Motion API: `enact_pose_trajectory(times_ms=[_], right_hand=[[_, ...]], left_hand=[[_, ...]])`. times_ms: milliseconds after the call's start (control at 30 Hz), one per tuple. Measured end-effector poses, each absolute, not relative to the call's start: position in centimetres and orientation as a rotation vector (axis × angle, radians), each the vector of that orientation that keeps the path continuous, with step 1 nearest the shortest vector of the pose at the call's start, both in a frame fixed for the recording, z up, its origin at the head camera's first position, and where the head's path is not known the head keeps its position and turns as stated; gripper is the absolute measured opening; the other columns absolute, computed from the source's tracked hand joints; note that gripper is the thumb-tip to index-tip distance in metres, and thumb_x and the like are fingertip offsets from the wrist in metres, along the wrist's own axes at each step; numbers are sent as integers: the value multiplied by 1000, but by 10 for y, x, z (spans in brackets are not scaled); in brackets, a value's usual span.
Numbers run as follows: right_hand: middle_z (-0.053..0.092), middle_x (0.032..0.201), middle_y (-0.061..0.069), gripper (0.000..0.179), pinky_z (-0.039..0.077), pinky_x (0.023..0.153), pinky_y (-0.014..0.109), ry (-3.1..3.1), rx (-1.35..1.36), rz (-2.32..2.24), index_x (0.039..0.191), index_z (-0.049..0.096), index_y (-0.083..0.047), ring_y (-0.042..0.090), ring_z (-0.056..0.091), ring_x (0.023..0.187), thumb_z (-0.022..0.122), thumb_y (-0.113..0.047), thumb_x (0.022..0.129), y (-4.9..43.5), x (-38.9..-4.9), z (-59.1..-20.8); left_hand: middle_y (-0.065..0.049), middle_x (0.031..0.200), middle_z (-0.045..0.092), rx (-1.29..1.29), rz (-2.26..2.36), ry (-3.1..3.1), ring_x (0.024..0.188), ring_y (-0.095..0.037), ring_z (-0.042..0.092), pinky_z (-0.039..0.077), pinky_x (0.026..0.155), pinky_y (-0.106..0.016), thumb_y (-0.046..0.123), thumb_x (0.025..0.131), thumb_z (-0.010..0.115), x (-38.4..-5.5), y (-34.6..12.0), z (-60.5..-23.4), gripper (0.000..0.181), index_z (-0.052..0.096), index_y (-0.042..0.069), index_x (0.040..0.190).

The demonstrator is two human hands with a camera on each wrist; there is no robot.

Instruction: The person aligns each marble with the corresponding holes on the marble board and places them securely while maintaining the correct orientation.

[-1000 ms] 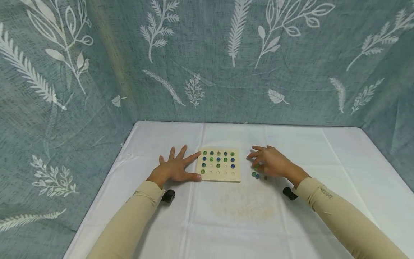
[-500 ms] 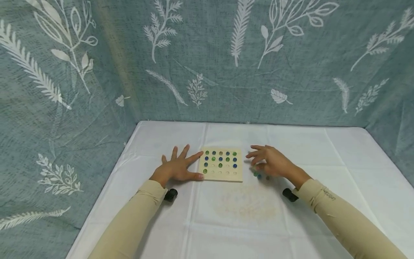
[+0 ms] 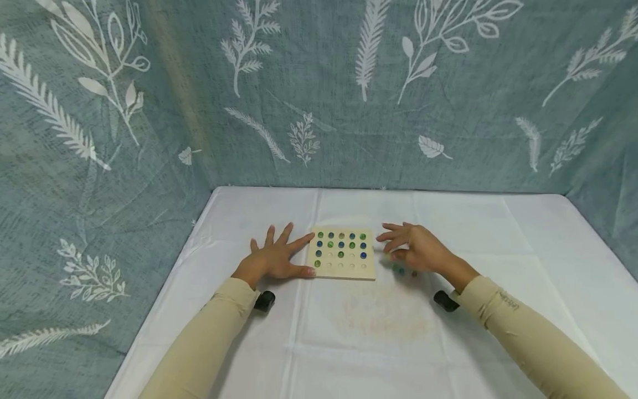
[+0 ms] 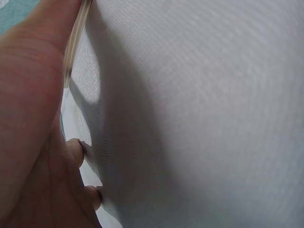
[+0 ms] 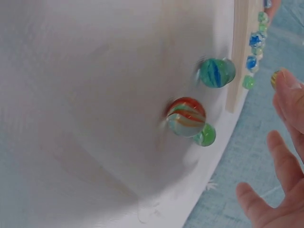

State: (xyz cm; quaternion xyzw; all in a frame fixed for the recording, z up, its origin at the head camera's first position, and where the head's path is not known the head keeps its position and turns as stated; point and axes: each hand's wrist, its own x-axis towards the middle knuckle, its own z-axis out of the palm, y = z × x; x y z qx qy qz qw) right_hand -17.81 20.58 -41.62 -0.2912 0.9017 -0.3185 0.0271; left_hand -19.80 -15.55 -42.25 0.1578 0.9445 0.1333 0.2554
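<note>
A pale wooden board (image 3: 345, 272) with rows of round hollows lies on the table, glass marbles in its far rows and at the left of its nearest row. Along its left side my left hand (image 3: 274, 259) is spread, index fingertip and thumb at the edge. Just off the board's right side, my right hand (image 3: 417, 249) pinches a small yellowish marble (image 5: 274, 80) between thumb and finger, seen partly hidden in the right wrist view. Beneath that hand lie a red-and-white swirled marble (image 5: 186, 117), a blue-green marble (image 5: 217, 72) and a green marble (image 5: 205, 135).
A white cloth (image 3: 324, 343) with creases and a faint brownish stain (image 3: 386, 316) covers the table. Black wrist cameras (image 3: 445, 301) sit under both wrists. Blue-green fabric (image 3: 339, 144) with white leaf prints hangs behind and at the sides.
My right hand has shifted slightly left toward the board, its fingertips now close to the board's right edge. The left hand stays at the board; the whole head view has slid a little.
</note>
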Motion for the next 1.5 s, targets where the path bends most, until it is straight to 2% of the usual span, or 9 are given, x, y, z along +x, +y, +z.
enact_pose_trajectory(times_ms=[200,367,433,1100,1500], right_hand=[[75,130,14,17,36,120,64,2748,-889,-1033,101,83,-2,41,55,142,82,2,85,202,-177,-415],[74,131,15,17,55,103,53,2742,-901,-1028,102,83,-2,41,56,141,81,2,85,199,-173,-415],[74,131,15,18,58,99,50,2742,-907,-1027,103,83,-3,40,56,141,81,1,85,198,-172,-414],[73,133,15,17,59,98,46,2681,-931,-1069,102,83,-4,41,50,146,79,2,87,179,-168,-411],[73,134,13,13,56,103,48,2704,-990,-1017,97,84,-8,40,51,146,81,-1,86,171,-165,-416]], left_hand=[[-11,178,-10,407,359,2559,159,-50,-18,-5,116,-85,75,88,66,-197,-155,-420,98,16,44,166],[-11,178,-9,398,364,2548,160,-50,-19,-6,117,-84,74,88,66,-194,-155,-422,97,16,44,166],[-11,178,-9,400,368,2548,160,-50,-18,-6,116,-84,74,88,66,-194,-155,-422,97,17,44,166],[-11,178,-10,415,367,2560,159,-51,-19,-6,115,-85,76,87,65,-195,-158,-421,98,15,45,166],[-11,178,-10,418,360,2565,159,-50,-19,-6,116,-85,76,87,65,-196,-157,-422,98,15,46,166]])
